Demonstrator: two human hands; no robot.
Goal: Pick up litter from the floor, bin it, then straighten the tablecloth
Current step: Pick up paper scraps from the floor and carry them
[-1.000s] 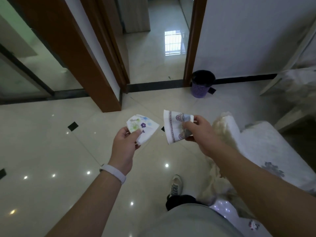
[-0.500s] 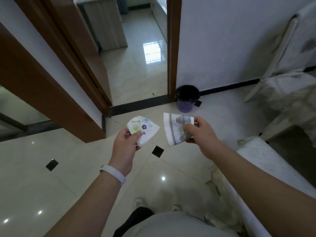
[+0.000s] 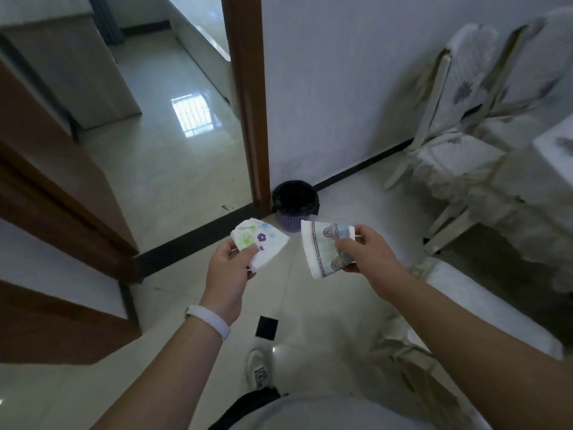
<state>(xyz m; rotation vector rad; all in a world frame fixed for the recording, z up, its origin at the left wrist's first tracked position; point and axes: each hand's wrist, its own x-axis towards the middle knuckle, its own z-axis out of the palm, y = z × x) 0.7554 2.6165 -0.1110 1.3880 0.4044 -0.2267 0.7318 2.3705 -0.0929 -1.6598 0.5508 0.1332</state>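
Bin [image 3: 294,201] nearer now — L hand [image 3: 228,274] pinches floral paper [image 3: 263,240]; R hand [image 3: 372,257] fingers [image 3: 345,245] clasp patterned paper [image 3: 321,254].

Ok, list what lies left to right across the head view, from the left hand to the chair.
left hand → flower-printed paper scrap → purple-bordered paper scrap → right hand → cloth-covered chair

I am seeing a covered chair [image 3: 455,156] standing by the white wall [image 3: 341,88], a brown door frame [image 3: 248,119] rising further left.
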